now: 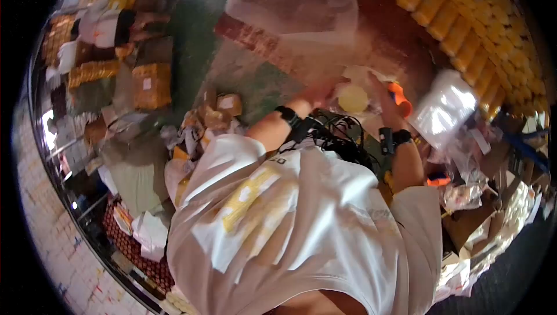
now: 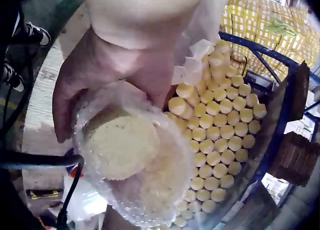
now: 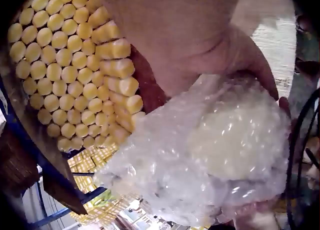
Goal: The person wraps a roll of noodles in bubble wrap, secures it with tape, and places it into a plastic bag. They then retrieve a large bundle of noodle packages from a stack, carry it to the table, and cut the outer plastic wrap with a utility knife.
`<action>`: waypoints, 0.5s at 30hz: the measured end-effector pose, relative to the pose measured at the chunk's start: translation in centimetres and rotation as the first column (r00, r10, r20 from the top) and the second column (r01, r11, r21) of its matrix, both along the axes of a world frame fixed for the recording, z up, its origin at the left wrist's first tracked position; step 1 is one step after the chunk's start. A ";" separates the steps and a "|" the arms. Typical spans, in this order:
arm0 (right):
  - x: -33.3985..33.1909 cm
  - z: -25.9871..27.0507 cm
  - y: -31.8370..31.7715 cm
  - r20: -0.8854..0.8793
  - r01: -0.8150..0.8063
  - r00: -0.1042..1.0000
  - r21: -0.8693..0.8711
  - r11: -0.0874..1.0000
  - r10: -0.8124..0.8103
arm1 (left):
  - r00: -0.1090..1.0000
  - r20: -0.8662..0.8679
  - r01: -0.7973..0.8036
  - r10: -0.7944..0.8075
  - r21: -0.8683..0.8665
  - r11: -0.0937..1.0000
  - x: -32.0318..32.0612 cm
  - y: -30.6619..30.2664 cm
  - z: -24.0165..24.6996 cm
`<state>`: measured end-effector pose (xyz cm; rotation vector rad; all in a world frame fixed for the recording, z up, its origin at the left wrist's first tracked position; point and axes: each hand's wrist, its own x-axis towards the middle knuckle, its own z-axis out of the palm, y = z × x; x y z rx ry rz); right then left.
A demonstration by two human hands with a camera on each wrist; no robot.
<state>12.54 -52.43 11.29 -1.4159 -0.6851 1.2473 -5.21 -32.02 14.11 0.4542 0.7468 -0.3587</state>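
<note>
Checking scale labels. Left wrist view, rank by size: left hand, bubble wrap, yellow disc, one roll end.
Tied, too alike: left hand, bubble wrap
Then: yellow disc
Smallest: roll end, though farther away

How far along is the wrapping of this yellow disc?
Done: the yellow disc already sits inside the bubble wrap. In hand: the left hand and right hand both grip the wrap around it, its edges loose. Left: probably closing the wrap; the stack of yellow rolls behind stands bare.
</note>
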 end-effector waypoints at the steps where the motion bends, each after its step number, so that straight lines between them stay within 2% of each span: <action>1: -0.1 0.3 0.5 0.029 0.029 0.999 -0.088 0.996 -0.027 | 0.988 0.070 0.113 -0.139 0.296 0.949 -0.3 -0.6 1.7; 3: -0.2 0.9 1.7 0.078 0.087 0.995 -0.260 0.962 -0.069 | 0.950 0.185 0.137 -0.251 0.475 0.869 0.3 -1.7 0.5; 4: -0.1 3.2 3.4 -0.253 0.151 0.928 -0.415 0.897 -0.273 | 0.943 0.272 0.084 -0.192 0.364 0.928 0.6 -2.8 -0.7; 5: 0.0 4.3 4.6 -0.503 0.145 0.715 -0.571 0.808 -0.485 | 0.968 0.201 0.086 -0.149 0.292 0.953 0.3 -3.4 -1.9; 6: 1.6 1.9 3.1 -0.409 0.160 0.766 -0.625 0.764 -0.495 | 0.987 0.124 0.074 -0.103 0.218 0.973 0.3 -3.7 -1.3; 7: 2.5 0.1 2.1 -0.474 0.074 0.739 -0.650 0.757 -0.479 | 0.998 0.042 0.049 -0.056 0.148 0.988 0.3 -4.0 -0.4; 9: 3.9 -3.9 0.8 -0.596 -0.096 0.666 -0.664 0.741 -0.448 | 0.987 0.130 0.056 -0.093 0.263 0.963 0.1 -4.2 -1.2; 10: 3.6 -7.6 -1.8 -0.661 -0.021 0.659 -0.493 0.870 -0.359 | 0.986 0.053 0.144 -0.160 0.227 0.963 0.5 -4.9 -4.2; 11: 3.6 -10.9 -3.6 -0.377 -0.042 0.919 -0.378 0.925 -0.112 | 0.984 0.087 0.127 -0.156 0.274 0.953 0.1 -4.5 -3.6; 12: 3.6 -13.9 -5.0 0.009 -0.111 0.993 -0.272 0.956 0.118 | 0.980 0.120 0.111 -0.157 0.321 0.941 -0.6 -4.2 -2.0; 13: 2.5 -10.0 -3.0 -0.365 -0.019 0.924 -0.352 0.936 -0.118 | 0.981 0.138 0.090 -0.139 0.312 0.946 -0.8 -4.0 -1.2; 14: 1.2 -5.1 -0.5 -0.603 0.095 0.679 -0.493 0.865 -0.418 | 0.980 0.156 0.070 -0.122 0.303 0.950 -1.0 -3.7 -0.4; 15: 0.7 -4.3 0.2 -0.613 0.085 0.659 -0.515 0.853 -0.436 | 0.979 0.174 0.049 -0.104 0.294 0.955 -1.2 -3.4 0.3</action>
